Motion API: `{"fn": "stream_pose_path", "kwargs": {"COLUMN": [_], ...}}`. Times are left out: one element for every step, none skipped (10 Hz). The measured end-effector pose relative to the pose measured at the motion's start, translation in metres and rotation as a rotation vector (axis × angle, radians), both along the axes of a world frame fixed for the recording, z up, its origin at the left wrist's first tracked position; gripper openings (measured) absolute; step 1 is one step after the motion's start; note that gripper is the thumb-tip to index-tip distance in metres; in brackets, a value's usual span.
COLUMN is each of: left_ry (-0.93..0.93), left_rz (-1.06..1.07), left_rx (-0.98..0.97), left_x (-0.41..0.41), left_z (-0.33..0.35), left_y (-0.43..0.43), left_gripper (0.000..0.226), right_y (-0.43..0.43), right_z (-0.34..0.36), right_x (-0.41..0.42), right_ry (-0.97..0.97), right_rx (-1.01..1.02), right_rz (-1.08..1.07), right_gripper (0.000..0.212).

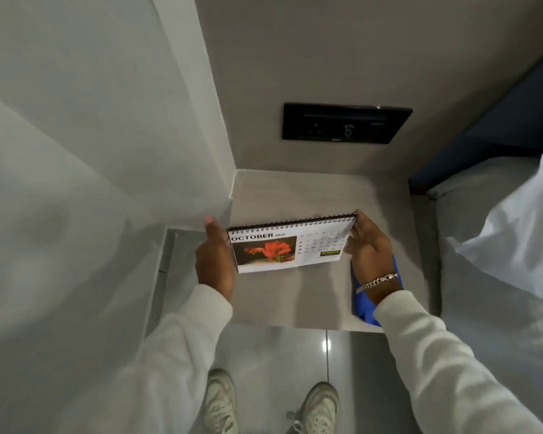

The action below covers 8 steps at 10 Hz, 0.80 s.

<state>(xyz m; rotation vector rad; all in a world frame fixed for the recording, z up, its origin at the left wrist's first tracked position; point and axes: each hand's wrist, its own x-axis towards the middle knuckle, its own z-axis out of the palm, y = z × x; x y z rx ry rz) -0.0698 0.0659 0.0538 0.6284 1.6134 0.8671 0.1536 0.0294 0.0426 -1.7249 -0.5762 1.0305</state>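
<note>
A spiral-bound desk calendar (289,245) shows an October page with a red flower picture. It hovers above a grey bedside shelf (295,195). My left hand (215,258) grips its left edge, thumb up beside the spiral. Its right end, near the binding, is held by my right hand (369,249), which wears a metal bracelet. A blue cloth (362,303) lies on the shelf under my right wrist, partly hidden by the sleeve.
A black socket panel (345,123) is set in the wall above the shelf. A white wall block (107,136) juts out on the left. A bed with white bedding (499,233) and a dark blue headboard (508,120) stands right. My shoes (314,408) stand on glossy floor tiles.
</note>
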Motion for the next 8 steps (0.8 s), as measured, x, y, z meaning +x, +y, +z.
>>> {"fn": "stream_pose_path", "kwargs": {"left_ry": [0.034, 0.087, -0.018, -0.123, -0.123, -0.130, -0.086, 0.018], "left_rz": [-0.134, -0.243, -0.252, -0.239, -0.227, -0.221, -0.248, -0.247], "left_rx": [0.028, 0.095, 0.101, 0.040, 0.025, 0.026, 0.020, 0.038], "left_x": [0.008, 0.017, 0.026, 0.032, 0.033, 0.031, 0.032, 0.031], "left_z": [0.014, 0.022, 0.021, 0.019, 0.016, 0.012, 0.015, 0.021], "left_y": [0.043, 0.078, 0.105, 0.122, 0.126, 0.123, 0.123, 0.122], "left_gripper": [0.065, 0.064, 0.069, 0.086, 0.086, 0.084, 0.083, 0.081], "right_y": [0.022, 0.048, 0.070, 0.088, 0.101, 0.106, 0.104, 0.097], "right_z": [-0.003, 0.000, 0.000, -0.007, -0.008, -0.013, -0.004, 0.011], "right_x": [0.014, 0.025, 0.029, 0.036, 0.040, 0.040, 0.038, 0.037], "right_ry": [0.039, 0.069, 0.095, 0.081, 0.084, 0.027, 0.001, -0.042], "right_rx": [0.026, 0.046, 0.057, 0.067, 0.051, -0.016, -0.041, 0.008], "right_rz": [-0.031, -0.033, -0.008, -0.005, -0.019, -0.001, 0.032, -0.030], "right_gripper": [0.059, 0.059, 0.049, 0.046, 0.055, 0.065, 0.068, 0.070]}}
